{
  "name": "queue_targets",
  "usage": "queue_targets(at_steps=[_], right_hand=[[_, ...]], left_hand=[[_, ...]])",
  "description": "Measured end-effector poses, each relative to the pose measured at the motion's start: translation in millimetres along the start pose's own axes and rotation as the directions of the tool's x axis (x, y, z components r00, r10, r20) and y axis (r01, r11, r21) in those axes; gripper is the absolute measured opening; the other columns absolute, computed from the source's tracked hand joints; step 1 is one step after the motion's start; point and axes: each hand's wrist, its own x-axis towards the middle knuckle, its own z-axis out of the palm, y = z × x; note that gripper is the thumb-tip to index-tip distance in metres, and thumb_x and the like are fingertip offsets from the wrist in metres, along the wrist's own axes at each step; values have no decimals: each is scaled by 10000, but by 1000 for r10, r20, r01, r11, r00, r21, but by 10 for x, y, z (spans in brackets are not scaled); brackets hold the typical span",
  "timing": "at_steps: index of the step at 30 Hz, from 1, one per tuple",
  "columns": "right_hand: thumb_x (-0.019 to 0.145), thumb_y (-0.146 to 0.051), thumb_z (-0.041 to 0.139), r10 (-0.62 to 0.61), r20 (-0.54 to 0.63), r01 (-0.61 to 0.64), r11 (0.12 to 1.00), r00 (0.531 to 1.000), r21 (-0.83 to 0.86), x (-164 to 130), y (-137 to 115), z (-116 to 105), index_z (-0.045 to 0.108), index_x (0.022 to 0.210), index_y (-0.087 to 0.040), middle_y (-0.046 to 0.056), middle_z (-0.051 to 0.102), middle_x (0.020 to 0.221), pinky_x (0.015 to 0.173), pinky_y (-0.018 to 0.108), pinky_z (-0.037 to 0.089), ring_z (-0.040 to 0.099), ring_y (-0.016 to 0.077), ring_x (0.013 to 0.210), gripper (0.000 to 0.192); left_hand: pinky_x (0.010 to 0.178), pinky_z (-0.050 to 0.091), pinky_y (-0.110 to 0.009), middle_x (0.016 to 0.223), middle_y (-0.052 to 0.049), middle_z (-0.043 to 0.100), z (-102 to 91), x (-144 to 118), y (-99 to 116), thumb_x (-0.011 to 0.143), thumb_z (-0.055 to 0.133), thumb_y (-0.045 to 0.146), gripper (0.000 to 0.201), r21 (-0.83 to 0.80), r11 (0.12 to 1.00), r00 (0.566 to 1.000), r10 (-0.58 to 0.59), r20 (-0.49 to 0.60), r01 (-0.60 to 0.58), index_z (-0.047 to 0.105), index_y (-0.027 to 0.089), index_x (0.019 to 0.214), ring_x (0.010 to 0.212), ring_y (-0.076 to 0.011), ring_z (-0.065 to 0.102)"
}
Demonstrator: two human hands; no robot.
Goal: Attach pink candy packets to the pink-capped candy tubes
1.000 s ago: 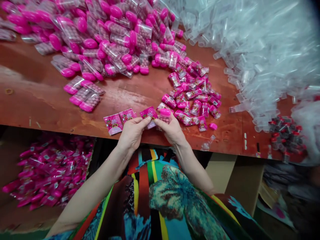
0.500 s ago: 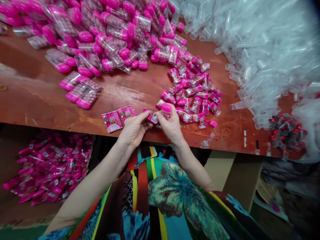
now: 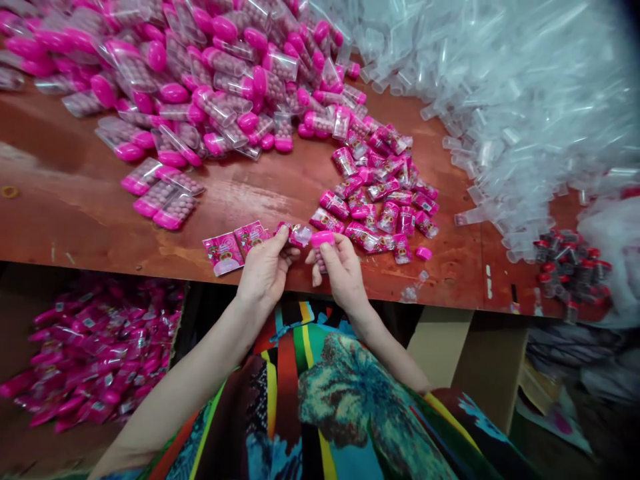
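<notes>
Close to the table's front edge, my left hand [image 3: 265, 270] pinches a printed pink plastic sleeve [image 3: 299, 235] between thumb and fingers. Just to its right, my right hand [image 3: 344, 270] grips a small clear candy bottle with a pink cap [image 3: 323, 239]. Round pink candies show through its wall. Bottle and sleeve are a small gap apart. Flat printed sleeves [image 3: 223, 253] lie on the table left of my left hand. Beyond my right hand sits a cluster of sleeved candy bottles [image 3: 389, 217].
Unsleeved candy bottles [image 3: 225, 100] are heaped at the back left of the red-brown table [image 3: 250, 187]. Clear empty tubes [image 3: 525, 120] fill the back right, near small red-capped containers [image 3: 570, 267]. Below the edge, a box at left holds sleeved bottles [image 3: 105, 353].
My right hand has drawn the bottle slightly down and left and tilted it, cap still up. The sleeve in my left hand is now more exposed. The view has shifted a little.
</notes>
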Motion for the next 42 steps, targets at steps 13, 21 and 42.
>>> queue_targets(at_steps=[13,21,42], right_hand=[[867,-540,702,118,59,-122,990,991,69,8,30,35,444,1278,-284,-83,567,651,422,206,323,484,83,499,548],[946,-480,632,-39,100,68,950,994,-306,-11,67,-75,427,1408,-331,-43,563,736,605,316,459,545,149,629,527],[971,-505,587,134,225,-169,975,965,145,37,150,-54,340,1446,-307,-114,557,639,352,187,287,256,46,359,570]], left_hand=[[609,498,-266,694,-54,709,-40,-48,-20,726,870,357,271,117,992,954,-80,288,48,757,112,743,620,-137,628],[660,503,-278,736,-71,716,-53,-44,-29,728,867,330,244,154,975,913,-203,352,158,760,116,774,663,-150,635],[575,554,-278,646,-39,646,-27,-148,-32,746,852,398,348,155,969,893,-237,381,191,654,118,690,592,-154,636]])
